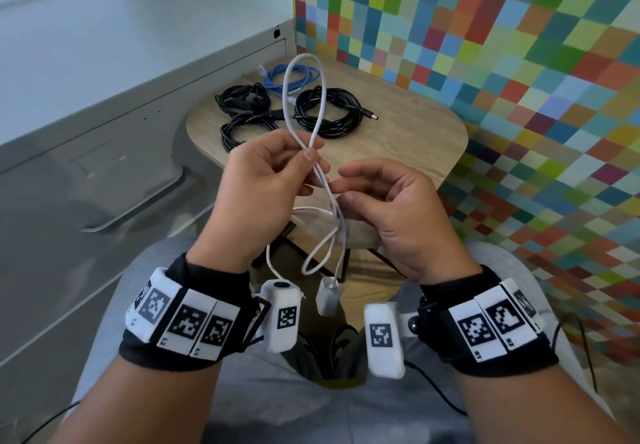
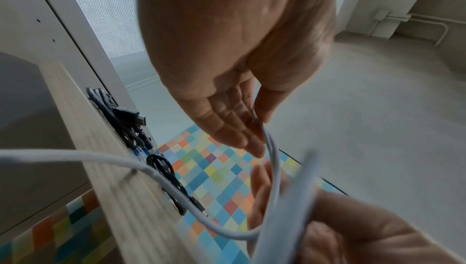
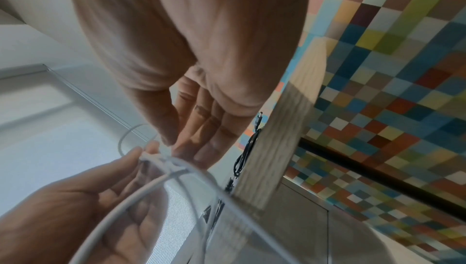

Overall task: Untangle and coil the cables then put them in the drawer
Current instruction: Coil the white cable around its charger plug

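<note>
A white cable (image 1: 324, 97) is held up over my lap, its loop rising above the hands. My left hand (image 1: 310, 153) pinches two strands together between thumb and forefinger, as the left wrist view shows: left hand (image 2: 262, 128), cable (image 2: 273, 158). Just below, my right hand (image 1: 343, 191) pinches the same strands with thumb and fingertips; the right wrist view shows the right hand (image 3: 174, 144) at the gathered strands (image 3: 163, 160). The slack hangs in loops, ending in a white plug (image 1: 327, 296). The grey drawer front (image 1: 104, 166) is to my left.
Three black cable coils (image 1: 325, 111), (image 1: 242, 97), (image 1: 242, 128) and a coiled blue cable (image 1: 287, 78) lie on the small round wooden table (image 1: 398, 139) ahead. A wall of coloured squares (image 1: 485, 45) stands close behind and to the right. The drawer handle (image 1: 145, 204) is beside my left knee.
</note>
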`<state>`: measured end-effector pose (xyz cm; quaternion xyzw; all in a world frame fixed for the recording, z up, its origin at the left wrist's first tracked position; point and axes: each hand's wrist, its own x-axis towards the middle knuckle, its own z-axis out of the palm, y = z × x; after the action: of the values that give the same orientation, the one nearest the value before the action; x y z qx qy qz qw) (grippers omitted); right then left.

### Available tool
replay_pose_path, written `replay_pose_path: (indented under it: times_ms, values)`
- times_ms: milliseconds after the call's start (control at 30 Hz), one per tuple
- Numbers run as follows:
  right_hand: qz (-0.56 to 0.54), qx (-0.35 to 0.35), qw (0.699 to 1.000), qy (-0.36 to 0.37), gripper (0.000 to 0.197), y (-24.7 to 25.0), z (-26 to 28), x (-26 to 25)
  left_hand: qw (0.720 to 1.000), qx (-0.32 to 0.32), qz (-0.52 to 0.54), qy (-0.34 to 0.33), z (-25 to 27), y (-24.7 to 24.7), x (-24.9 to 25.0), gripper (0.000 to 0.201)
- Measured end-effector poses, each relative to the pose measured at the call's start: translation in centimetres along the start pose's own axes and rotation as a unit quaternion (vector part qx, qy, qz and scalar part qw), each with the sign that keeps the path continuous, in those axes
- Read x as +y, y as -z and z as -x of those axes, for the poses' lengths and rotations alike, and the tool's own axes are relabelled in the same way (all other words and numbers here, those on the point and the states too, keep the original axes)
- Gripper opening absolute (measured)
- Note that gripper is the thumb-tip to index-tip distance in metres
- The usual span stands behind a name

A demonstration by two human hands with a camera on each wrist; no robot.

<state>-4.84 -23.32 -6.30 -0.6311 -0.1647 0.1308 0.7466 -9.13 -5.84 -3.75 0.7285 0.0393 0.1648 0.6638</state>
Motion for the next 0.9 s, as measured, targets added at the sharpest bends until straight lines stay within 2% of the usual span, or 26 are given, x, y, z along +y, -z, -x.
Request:
replay_pose_path:
  times_ms: [167, 333, 500, 633, 800, 900]
  values:
    - [0.109, -0.065, 0.992, -0.024, 0.027, 0.8, 0.1, -0.3, 0.995, 0.023, 0.1, 0.006, -0.1, 0.6, 0.6, 0.014]
    - [0.137, -0.142, 0.98, -0.018, 0.02, 0.6, 0.5, -0.5, 0.989, 0.017, 0.148, -0.001, 0.0, 1.0, 1.1, 0.017]
    - [0.098, -0.135, 0.986, -0.012, 0.019, 0.6, 0.7, -0.5, 0.988, 0.021, 0.152, -0.009, 0.0, 1.3, 1.2, 0.017]
    - [0.044, -0.143, 0.988, -0.026, 0.012, 0.2, 0.9, -0.6, 0.989, 0.034, 0.142, -0.001, 0.0, 1.1, 1.0, 0.016]
    - [0.099, -0.122, 0.988, 0.009, 0.01, -0.3, 0.9, -0.6, 0.99, 0.024, 0.135, 0.012, 0.1, 0.6, 0.7, 0.015]
    - [0.095, -0.121, 0.988, -0.002, 0.015, -0.1, 0.9, -0.7, 0.991, 0.024, 0.131, 0.014, 0.0, 0.5, 0.6, 0.015]
